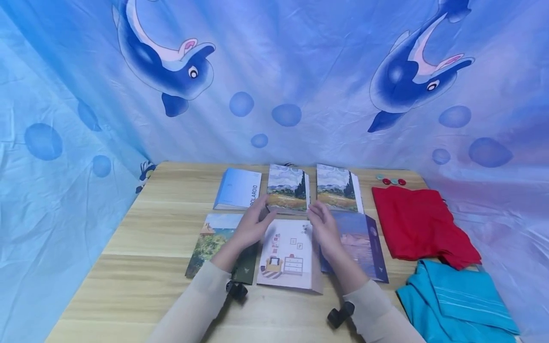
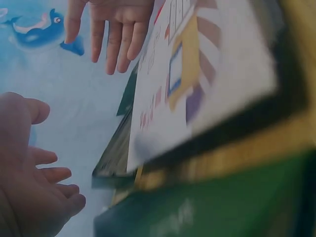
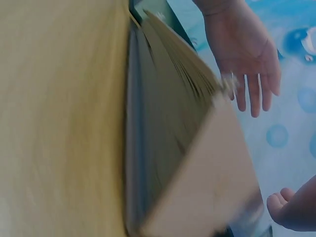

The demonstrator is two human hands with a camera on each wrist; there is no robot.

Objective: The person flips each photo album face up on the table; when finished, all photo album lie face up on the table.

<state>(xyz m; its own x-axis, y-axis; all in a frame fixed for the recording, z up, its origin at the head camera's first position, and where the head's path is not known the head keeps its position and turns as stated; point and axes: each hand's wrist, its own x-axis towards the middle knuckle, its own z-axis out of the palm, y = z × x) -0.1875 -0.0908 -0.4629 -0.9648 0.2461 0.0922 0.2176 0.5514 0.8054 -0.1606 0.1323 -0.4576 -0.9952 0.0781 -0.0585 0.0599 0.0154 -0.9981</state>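
Observation:
In the head view my left hand [image 1: 252, 224] is over the top of a green painting-covered notebook [image 1: 208, 247], its fingers near the lower left corner of a landscape-covered notebook [image 1: 286, 188]. My right hand [image 1: 325, 225] is above the upper left of a purple seascape notebook [image 1: 355, 240], by that landscape notebook's right edge. Between the wrists lies a white notebook [image 1: 283, 257] with a drawn room on its cover. The left wrist view has both hands facing each other, fingers loose, the left hand [image 2: 34, 173] holding nothing. Only part of the right hand [image 3: 296, 207] shows in the right wrist view.
A blue Polaroid notebook [image 1: 239, 188] and a second landscape notebook [image 1: 339, 188] stand in the back row. Red cloth [image 1: 422, 224] and folded teal cloth [image 1: 461, 302] lie on the right. Small red and green discs [image 1: 394, 181] sit behind them. A dolphin-print curtain [image 1: 326, 85] surrounds the table.

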